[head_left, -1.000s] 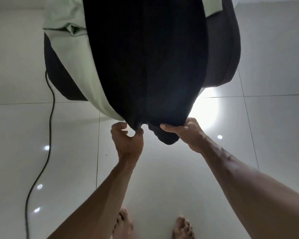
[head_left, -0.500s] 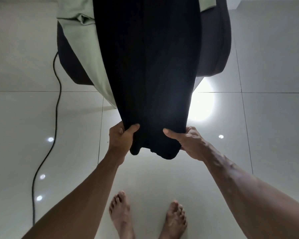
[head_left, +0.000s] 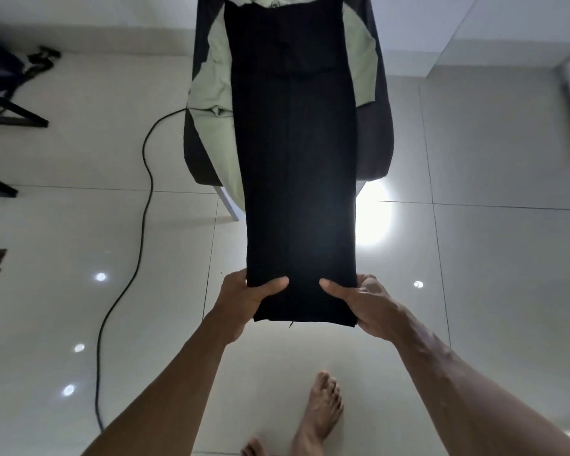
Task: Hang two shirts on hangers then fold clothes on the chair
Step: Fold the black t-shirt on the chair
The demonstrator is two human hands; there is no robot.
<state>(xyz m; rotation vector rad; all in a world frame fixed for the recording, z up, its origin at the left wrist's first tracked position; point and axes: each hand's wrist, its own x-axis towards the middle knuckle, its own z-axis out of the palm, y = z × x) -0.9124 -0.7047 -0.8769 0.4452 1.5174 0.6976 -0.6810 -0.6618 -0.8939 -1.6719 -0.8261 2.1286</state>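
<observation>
A long black garment (head_left: 297, 179), like trousers folded lengthwise, stretches from the dark chair (head_left: 375, 126) toward me. My left hand (head_left: 244, 297) grips its near left corner, thumb on top. At the near right corner my right hand (head_left: 362, 304) grips it the same way. The hem hangs flat and straight between both hands, above the floor. A pale green garment (head_left: 214, 93) lies on the chair beneath the black one, showing on both sides.
A black cable (head_left: 145, 179) snakes over the glossy white tiles left of the chair. Dark furniture legs (head_left: 10, 116) stand at the far left. My bare feet (head_left: 316, 413) are below the hands. A white wall base runs at the right.
The bunched hem has been pulled out flat and taut toward me. Both hands shifted to its outer corners, and the view pulled back from the chair.
</observation>
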